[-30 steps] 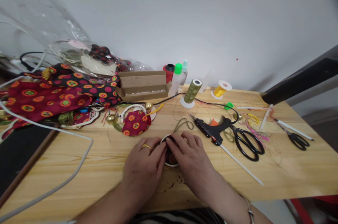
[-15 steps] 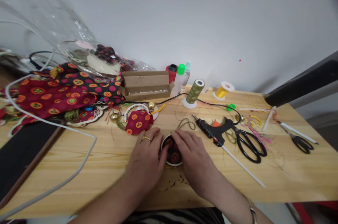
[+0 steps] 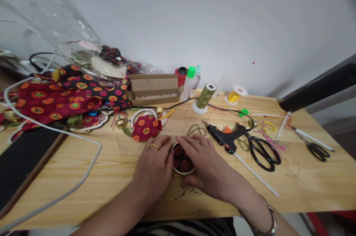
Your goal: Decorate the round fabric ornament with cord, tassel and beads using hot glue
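Note:
Between my hands, low over the wooden table, is a round white-rimmed disc covered in dark patterned fabric point(image 3: 184, 162). My left hand point(image 3: 155, 163) grips its left edge, the thumb lying along the rim. My right hand point(image 3: 204, 162) lies over the disc's right and upper side, fingers bent across the edge and thumb lower down near the table. Parts of the disc are hidden under the fingers. Just beyond my left hand sits a red flowered fabric disc point(image 3: 146, 128) with a white ring behind it. A black glue gun point(image 3: 226, 136) with a white glue stick lies right of my right hand.
Black-handled scissors point(image 3: 264, 154) and a smaller pair point(image 3: 318, 151) lie at the right. Green thread point(image 3: 205, 97), yellow thread point(image 3: 234, 95) and an open cardboard box point(image 3: 154, 88) stand at the back. Patterned fabric point(image 3: 52, 100) is heaped left; a white cable point(image 3: 91, 165) crosses the table.
My right hand has shifted slightly, its thumb now apart from the fingers and lower. The disc has moved a little to the right, and more of its fabric shows.

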Available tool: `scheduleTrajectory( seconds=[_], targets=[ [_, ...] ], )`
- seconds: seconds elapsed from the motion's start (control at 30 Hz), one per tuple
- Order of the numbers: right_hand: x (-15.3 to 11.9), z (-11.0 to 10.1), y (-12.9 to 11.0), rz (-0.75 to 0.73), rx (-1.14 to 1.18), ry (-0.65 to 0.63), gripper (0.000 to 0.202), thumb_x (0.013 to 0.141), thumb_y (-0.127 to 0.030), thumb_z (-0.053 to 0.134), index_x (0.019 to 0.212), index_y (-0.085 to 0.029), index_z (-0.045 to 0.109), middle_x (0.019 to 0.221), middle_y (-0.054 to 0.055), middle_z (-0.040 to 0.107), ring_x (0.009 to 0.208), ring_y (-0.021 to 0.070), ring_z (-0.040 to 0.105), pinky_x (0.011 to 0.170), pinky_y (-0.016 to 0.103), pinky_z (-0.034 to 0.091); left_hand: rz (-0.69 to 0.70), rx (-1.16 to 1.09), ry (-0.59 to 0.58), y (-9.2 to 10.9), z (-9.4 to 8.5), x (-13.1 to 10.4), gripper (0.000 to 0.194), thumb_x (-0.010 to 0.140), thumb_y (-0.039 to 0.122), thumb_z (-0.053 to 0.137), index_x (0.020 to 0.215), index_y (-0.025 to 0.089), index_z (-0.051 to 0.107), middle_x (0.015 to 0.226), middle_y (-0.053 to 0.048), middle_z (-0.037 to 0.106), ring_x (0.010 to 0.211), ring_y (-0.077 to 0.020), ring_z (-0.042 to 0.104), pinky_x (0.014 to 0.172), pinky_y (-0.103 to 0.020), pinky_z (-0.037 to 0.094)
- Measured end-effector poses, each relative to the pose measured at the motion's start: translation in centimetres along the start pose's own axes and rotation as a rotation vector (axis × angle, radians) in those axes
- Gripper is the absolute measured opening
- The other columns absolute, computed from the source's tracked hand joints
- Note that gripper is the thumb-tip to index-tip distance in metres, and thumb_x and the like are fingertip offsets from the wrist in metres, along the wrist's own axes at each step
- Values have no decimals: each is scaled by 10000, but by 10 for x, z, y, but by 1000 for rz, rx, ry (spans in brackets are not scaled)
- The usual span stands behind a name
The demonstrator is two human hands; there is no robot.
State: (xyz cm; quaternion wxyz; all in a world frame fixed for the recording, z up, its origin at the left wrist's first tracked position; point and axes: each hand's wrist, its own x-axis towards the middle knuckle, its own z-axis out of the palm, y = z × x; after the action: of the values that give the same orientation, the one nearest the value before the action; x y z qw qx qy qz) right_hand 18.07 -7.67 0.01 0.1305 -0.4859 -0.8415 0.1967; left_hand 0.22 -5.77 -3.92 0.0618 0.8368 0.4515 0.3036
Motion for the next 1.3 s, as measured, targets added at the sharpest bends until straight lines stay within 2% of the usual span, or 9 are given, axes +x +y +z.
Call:
scheduleTrajectory(
  seconds=[0.13,0.23,0.3,0.4,0.53,0.83,1.03,1.17,1.3],
  targets=[
    [-2,-1,1,-3,32,-17,888,678,-277,791,1428,-193,323,1323,89,509,1194,298,386,1016,491,380,-27,-99,11,-2,-1,-2,266,890,102,437,975,77,688,1047,-180,670,1000,-286,598,901,-519,490],
    [-3,1,2,-27,34,43,879,695,-249,756,1441,-181,295,1339,96,480,1228,296,358,1069,499,332,-194,-323,52,-2,-6,-2,260,909,184,460,1034,111,675,1140,-160,665,1074,-263,603,950,-472,483],
    [-4,4,2,-38,17,137,880,699,-248,736,1443,-152,275,1353,116,457,1246,301,339,1096,510,296,-379,-556,52,0,-12,1,292,897,264,513,1135,143,633,1217,-135,649,1119,-245,602,964,-428,489],
    [-3,11,-1,-49,-26,319,853,704,-276,717,1421,-116,283,1332,144,451,1246,316,328,1086,525,300,-639,-962,-38,7,-20,8,410,805,338,644,1180,177,601,1226,-103,666,1109,-239,628,930,-375,522],
    [-1,20,-7,-53,-111,502,752,765,-276,662,1399,-92,300,1274,166,478,1196,325,364,1026,541,342,-723,-1253,-164,21,-25,18,415,710,253,737,1113,209,649,1125,-41,729,1051,-212,660,899,-302,530],
    [1,34,-16,-39,-197,710,694,810,-336,654,1383,-110,335,1201,170,540,1139,332,410,959,536,371,-793,-1151,-112,27,-18,17,195,775,298,675,936,205,731,894,14,776,840,-171,695,783,-254,553],
    [-6,22,-17,-87,-96,728,681,818,-520,628,1310,-98,416,1159,164,556,1131,323,422,961,502,379,-760,-1052,-59,26,-20,12,167,777,299,676,908,215,737,845,23,778,771,-159,707,720,-235,566],
    [-8,11,-18,-73,-30,821,189,888,-190,581,1077,-187,581,1000,79,614,1002,241,504,919,423,402,-689,-1046,-65,28,-23,9,152,796,276,655,911,223,740,826,25,779,752,-152,713,686,-219,574],
    [-3,5,-18,-85,-37,852,171,863,-70,575,968,-196,622,876,44,634,884,198,534,882,398,403,-622,-1066,-77,30,-22,7,160,823,255,629,938,241,739,852,33,781,756,-137,716,703,-206,576]
  ],
)
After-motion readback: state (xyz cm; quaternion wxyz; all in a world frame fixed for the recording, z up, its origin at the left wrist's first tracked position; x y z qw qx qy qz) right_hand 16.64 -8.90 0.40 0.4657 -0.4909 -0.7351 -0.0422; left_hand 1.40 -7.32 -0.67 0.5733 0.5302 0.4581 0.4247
